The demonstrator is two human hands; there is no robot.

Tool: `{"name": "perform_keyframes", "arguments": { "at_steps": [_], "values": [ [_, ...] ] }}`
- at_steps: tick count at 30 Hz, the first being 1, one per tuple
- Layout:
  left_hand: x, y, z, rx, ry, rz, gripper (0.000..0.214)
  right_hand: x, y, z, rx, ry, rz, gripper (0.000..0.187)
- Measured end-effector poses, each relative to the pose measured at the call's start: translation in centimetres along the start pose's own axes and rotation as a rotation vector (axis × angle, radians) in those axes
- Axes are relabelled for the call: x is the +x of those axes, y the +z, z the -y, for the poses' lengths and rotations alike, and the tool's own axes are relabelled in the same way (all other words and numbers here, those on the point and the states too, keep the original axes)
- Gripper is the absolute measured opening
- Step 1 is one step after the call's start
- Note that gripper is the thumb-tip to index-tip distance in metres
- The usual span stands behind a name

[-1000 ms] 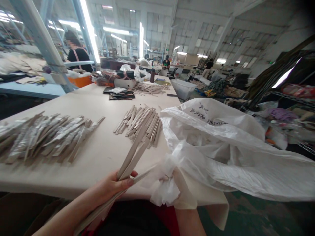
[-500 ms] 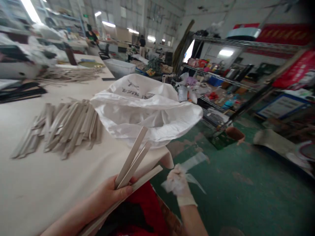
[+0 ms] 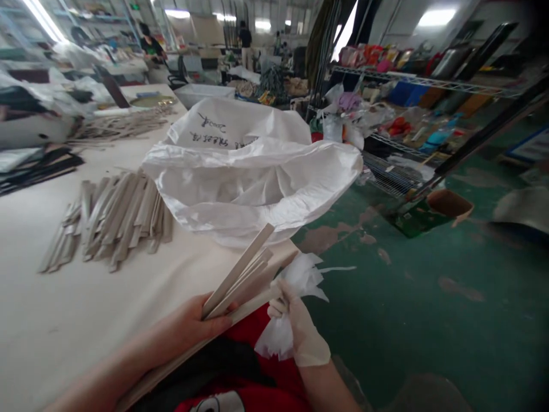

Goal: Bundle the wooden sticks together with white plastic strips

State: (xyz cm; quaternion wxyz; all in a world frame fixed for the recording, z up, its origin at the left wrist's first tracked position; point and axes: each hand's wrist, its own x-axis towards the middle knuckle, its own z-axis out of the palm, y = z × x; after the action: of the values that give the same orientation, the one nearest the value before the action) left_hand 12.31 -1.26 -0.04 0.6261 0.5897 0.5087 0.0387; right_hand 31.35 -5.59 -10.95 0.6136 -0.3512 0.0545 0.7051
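Several flat beige strips point(image 3: 240, 273) are gripped in my bare left hand point(image 3: 206, 320), fanned out toward the upper right. One longer strip point(image 3: 253, 304) runs under my left thumb, and its far end meets my right hand point(image 3: 295, 323). That hand wears a pale glove and is closed around a bunch of thin, translucent white sheeting point(image 3: 300, 274), which sticks out above and below the fingers. Whether the right fingers also pinch the strip's end, I cannot tell. A pile of similar strips point(image 3: 122, 214) lies on the table to the left.
A large white sack point(image 3: 257, 177) with handwriting lies open on the cream-covered table point(image 3: 107, 320), by its right edge. Dark strips point(image 3: 38, 166) lie at the far left. A wire shelf point(image 3: 398, 171) and a green box point(image 3: 429, 214) stand right. Other people point(image 3: 246, 43) are in the background.
My right hand has come leftward from over the floor to the end of the long strip, bringing the white sheeting along. The left hand keeps its hold. The view has shifted somewhat.
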Motion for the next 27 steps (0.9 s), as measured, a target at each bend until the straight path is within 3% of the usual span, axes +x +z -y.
{"name": "perform_keyframes", "arguments": {
  "at_steps": [6,12,17,20,24,27],
  "values": [
    [-0.8,-0.2,0.0,0.051,0.055,0.024,0.024,-0.9,0.6,-0.3,-0.096,-0.114,-0.101,0.025],
    [-2.5,-0.1,-0.5,0.136,0.042,0.067,0.027,-1.4,1.3,-0.5,-0.093,-0.082,-0.113,0.032],
    [-2.9,-0.2,1.1,0.172,0.097,0.055,0.03,-2.2,2.5,-1.6,-0.116,-0.067,-0.137,0.031],
    [-2.5,-0.2,2.5,0.262,0.16,-0.061,0.03,-3.4,4.0,-3.2,-0.164,-0.101,-0.163,0.027],
    [-2.0,-0.2,4.1,0.333,0.168,-0.277,0.029,-4.7,6.6,-5.4,-0.271,-0.165,-0.004,0.022],
    [-2.2,-0.6,5.3,0.186,0.141,-0.228,0.034,-4.4,7.2,-6.9,-0.267,-0.17,-0.027,0.022]
  ]
}}
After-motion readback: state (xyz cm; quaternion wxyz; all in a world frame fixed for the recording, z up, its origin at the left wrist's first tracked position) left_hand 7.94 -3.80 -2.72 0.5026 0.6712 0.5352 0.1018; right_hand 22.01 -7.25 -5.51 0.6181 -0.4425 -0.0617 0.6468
